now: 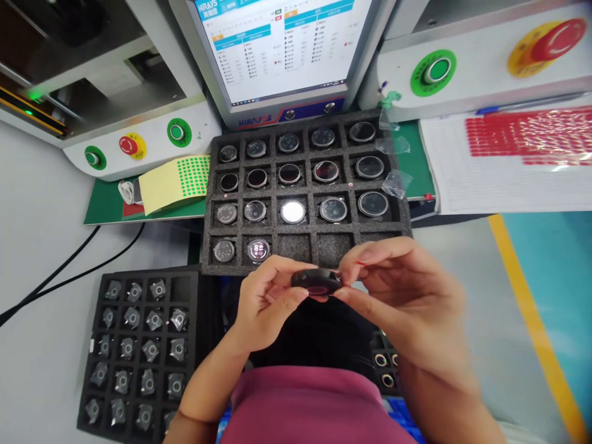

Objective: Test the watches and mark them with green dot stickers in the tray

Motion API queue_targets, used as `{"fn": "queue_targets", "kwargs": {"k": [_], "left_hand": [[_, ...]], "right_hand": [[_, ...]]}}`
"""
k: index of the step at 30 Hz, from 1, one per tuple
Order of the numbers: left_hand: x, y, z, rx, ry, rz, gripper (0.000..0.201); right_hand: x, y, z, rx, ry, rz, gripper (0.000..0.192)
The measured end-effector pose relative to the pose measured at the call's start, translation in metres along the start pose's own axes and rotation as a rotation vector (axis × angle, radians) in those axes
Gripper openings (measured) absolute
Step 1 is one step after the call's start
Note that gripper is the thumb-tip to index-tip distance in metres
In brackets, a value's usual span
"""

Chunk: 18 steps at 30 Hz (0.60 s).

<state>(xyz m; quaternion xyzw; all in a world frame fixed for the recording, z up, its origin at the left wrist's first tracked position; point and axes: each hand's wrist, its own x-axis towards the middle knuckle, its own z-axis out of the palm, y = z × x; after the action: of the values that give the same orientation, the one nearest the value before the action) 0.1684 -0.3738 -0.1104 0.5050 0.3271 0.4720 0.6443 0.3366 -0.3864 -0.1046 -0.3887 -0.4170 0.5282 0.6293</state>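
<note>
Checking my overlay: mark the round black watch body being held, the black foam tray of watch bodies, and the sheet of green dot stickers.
Round black watch body [317, 281], head view, its dark side edge.
Black foam tray of watch bodies [305, 245], head view, an empty front cell.
Yellow sheet of green dot stickers [194, 175], head view, the dotted patch.

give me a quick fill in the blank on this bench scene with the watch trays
1. Both hands, left hand and right hand, hold one small round black ____ body.
2. The bottom row of the black foam grid tray has ____ empty pockets.
3. The yellow sheet carries small ____ dot stickers.
4. The sheet lies to the ____ of that tray.

Missing words: watch; three; green; left
</note>
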Motion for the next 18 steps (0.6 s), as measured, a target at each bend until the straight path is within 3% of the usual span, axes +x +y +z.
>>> {"fn": "queue_targets", "kwargs": {"k": [9,18], "left_hand": [[0.000,-0.003,0.001,-0.048,-0.009,0.009,0.015],[0.004,-0.009,0.000,-0.029,-0.025,-0.021,0.016]], "right_hand": [[-0.013,0.004,0.009,-0.244,0.230,-0.094,0.040],[-0.004,-0.004,-0.005,-0.039,0.068,0.057,0.036]]}}
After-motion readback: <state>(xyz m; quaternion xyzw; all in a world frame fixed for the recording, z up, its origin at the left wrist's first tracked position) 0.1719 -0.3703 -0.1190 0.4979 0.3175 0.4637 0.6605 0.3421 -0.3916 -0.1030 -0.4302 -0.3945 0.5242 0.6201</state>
